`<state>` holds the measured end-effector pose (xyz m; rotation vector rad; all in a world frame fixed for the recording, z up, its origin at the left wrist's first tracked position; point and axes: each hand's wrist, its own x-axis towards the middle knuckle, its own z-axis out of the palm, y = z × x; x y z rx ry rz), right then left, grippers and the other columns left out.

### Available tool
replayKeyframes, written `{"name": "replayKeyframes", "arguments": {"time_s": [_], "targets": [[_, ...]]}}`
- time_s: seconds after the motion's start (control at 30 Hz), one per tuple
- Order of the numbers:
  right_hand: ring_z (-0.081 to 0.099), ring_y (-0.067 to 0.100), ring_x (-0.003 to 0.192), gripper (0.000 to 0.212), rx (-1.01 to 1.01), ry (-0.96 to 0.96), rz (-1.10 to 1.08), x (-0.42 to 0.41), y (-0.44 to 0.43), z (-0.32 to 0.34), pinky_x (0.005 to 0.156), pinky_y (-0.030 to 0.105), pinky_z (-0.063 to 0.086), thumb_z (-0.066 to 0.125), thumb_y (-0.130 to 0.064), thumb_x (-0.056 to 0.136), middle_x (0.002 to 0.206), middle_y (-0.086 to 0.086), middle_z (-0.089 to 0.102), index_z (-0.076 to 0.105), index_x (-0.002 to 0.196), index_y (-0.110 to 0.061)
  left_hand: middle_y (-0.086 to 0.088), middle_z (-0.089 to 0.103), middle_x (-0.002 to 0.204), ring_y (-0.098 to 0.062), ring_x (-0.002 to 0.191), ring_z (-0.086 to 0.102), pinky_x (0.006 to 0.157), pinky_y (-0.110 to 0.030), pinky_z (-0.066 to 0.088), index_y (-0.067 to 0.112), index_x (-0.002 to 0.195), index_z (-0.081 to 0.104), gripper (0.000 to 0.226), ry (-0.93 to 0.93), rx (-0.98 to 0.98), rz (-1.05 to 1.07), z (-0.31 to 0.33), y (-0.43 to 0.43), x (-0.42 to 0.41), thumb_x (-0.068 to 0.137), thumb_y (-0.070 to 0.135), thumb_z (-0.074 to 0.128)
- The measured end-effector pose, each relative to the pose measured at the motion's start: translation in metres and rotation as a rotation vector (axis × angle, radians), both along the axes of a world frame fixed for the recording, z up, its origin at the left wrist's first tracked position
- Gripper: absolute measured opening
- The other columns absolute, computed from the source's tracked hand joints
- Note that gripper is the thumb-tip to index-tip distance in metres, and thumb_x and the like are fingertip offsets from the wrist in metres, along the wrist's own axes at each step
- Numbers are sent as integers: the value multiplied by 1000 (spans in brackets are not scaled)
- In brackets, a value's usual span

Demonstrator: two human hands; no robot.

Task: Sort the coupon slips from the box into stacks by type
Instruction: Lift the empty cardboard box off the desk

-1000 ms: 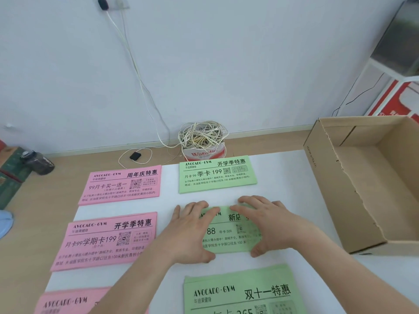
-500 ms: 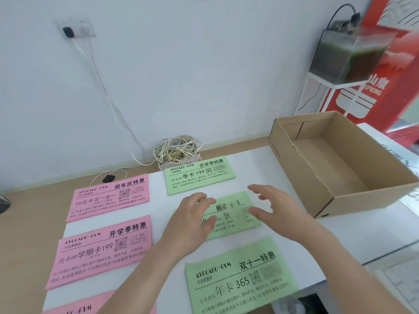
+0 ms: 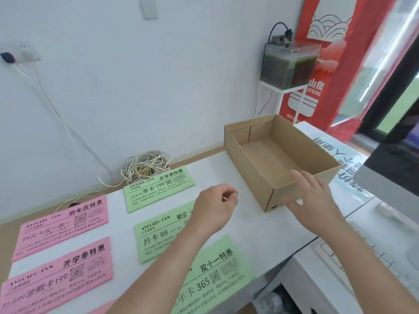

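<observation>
On the white table [image 3: 229, 164], seen from the head camera, the cardboard box [image 3: 254, 175] sits open with only its bare bottom showing. The right hand [image 3: 315, 205] hovers at the box's near corner, fingers spread wide, holding nothing. The left hand [image 3: 214, 208] is over the table, fingers loosely curled, empty. Green coupon stacks [image 3: 158, 189] and pink coupon stacks [image 3: 61, 225] lie in rows to the left, well apart from the box
</observation>
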<state>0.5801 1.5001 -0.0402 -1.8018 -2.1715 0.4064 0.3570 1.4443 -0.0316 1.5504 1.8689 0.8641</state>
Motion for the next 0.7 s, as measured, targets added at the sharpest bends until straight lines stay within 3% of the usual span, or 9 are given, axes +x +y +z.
{"name": "replayKeyframes", "arguments": {"time_s": [0.13,0.2,0.27,0.37,0.47,0.53,0.6,0.7], "targets": [[15,32,144,63,-66,90,-66,22,33,-18,116,42,16,50,-36,97,158,9,18,21,151,-25,6,62,115,-18,106,60,92,-29,43,22,132,47,48,-22,-215,68,-15,49,42,93,50,44],[30,36,136,55,-37,148,-89,28,44,-25,111,43,27,51,-32,96,154,9,26,34,147,-23,2,61,119,-24,106,61,96,-39,45,20,138,37,68,-58,-289,93,-21,69,60,86,64,38],[47,37,120,42,55,189,-95,32,50,-31,99,43,42,57,-27,93,141,10,41,54,134,-16,0,62,115,-24,101,63,93,-42,47,20,131,39,75,-44,-336,108,-25,84,77,78,73,34],[55,32,102,28,140,211,-84,36,53,-38,83,40,49,63,-24,90,127,6,52,66,115,-13,0,70,87,-22,84,67,84,-39,51,18,106,45,54,14,-385,152,-31,100,92,80,65,37],[56,25,100,25,157,284,-69,39,54,-38,80,38,49,60,-29,91,127,-1,53,67,112,-18,-5,71,66,-22,72,67,77,-34,53,12,95,48,27,79,-368,157,-31,105,96,84,34,36],[55,18,107,30,148,448,-79,40,53,-33,81,36,50,56,-29,94,134,-5,50,62,122,-20,-10,71,74,-27,79,65,79,-37,51,10,95,47,22,163,-318,174,-30,102,92,87,25,33],[53,15,112,46,157,621,-122,39,49,-22,80,32,49,54,-28,95,143,-4,39,44,139,-22,-14,69,82,-32,81,64,80,-42,50,11,97,43,19,218,-246,223,-24,92,82,90,24,31],[57,16,100,66,160,753,-233,34,43,1,86,41,50,53,-35,95,151,-1,25,17,150,-28,-13,67,80,-35,78,63,75,-44,49,12,111,39,23,376,-79,266,-5,68,55,92,21,32]]}}
